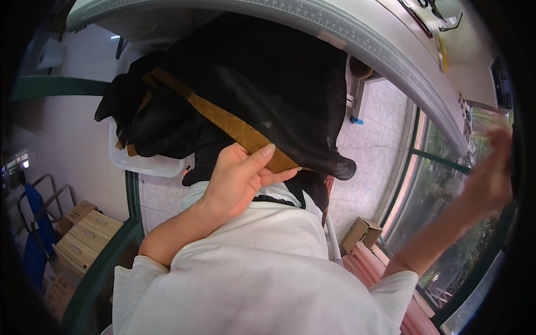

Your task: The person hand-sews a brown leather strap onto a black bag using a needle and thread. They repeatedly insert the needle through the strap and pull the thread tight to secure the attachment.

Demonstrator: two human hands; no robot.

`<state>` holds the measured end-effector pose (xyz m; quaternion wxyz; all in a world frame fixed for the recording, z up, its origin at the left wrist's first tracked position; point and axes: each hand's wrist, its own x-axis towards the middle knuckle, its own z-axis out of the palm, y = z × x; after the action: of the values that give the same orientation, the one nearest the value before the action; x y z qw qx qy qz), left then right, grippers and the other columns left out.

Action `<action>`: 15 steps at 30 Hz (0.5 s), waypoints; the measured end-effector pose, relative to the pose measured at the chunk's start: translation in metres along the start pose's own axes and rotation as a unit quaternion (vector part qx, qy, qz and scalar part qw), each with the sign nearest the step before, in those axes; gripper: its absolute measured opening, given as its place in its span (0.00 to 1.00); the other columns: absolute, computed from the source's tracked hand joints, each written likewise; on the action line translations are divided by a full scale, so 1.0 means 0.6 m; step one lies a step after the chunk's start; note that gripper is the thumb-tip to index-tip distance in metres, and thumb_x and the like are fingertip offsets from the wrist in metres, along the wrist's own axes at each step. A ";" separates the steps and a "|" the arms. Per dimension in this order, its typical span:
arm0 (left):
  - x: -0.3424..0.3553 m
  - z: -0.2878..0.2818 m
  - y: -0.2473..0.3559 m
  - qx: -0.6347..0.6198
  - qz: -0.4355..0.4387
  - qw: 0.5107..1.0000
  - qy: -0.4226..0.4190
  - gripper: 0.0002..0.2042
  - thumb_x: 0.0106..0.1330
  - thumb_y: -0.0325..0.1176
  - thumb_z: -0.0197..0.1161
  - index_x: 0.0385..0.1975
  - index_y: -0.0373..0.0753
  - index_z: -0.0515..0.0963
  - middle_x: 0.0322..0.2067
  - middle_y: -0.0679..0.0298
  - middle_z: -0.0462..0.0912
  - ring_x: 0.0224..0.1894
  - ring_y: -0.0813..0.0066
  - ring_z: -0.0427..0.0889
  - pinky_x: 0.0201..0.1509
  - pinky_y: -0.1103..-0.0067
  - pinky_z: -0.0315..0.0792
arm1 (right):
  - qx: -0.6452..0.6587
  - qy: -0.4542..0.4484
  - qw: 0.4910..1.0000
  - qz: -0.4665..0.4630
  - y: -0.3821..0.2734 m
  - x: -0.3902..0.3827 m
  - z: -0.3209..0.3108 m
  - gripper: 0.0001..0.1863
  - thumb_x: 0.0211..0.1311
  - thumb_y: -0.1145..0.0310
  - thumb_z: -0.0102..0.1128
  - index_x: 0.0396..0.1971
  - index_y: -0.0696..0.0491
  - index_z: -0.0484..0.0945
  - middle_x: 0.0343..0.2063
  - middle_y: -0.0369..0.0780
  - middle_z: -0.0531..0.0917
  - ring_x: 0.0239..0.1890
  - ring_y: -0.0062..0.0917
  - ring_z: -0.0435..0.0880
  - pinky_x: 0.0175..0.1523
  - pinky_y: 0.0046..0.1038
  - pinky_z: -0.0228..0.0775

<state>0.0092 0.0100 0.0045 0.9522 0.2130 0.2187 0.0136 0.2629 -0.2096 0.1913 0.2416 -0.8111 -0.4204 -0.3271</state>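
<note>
A large black hide or sheet of material (268,72) is draped over my lap, up to the edge of a work surface. Along its lower edge runs a long golden-brown strip (223,117) with faint patterning on its face. My left hand (240,178) grips the right-hand end of this strip between thumb and fingers, low in the middle of the view. My right hand (491,167) is raised at the far right edge, smeared by motion, so its fingers and anything in them cannot be made out. The far left end of the strip lies among folds of the black material.
A white table edge with a ruler strip (312,17) curves across the top, carrying tools at right. A white plastic bin (145,164) sits under the material. Wooden drawers (84,240) stand at lower left, a cardboard box (360,234) on tiles, and a green-framed window (424,206) at right.
</note>
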 end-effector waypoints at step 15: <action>-0.012 0.005 0.003 0.044 0.029 0.999 0.002 0.14 0.77 0.30 0.53 0.44 0.22 0.79 0.44 0.50 0.85 0.49 0.64 0.86 0.61 0.66 0.79 | 0.488 -0.311 0.740 0.342 -0.246 -0.241 0.172 0.02 0.67 0.79 0.61 0.36 0.62 0.78 0.22 0.36 0.85 0.21 0.09 0.77 0.25 0.14 0.67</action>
<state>0.0043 0.0096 0.0104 0.9405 0.2614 0.2146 0.0322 0.1104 -0.1383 0.0334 0.5561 -0.7277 -0.2689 0.2980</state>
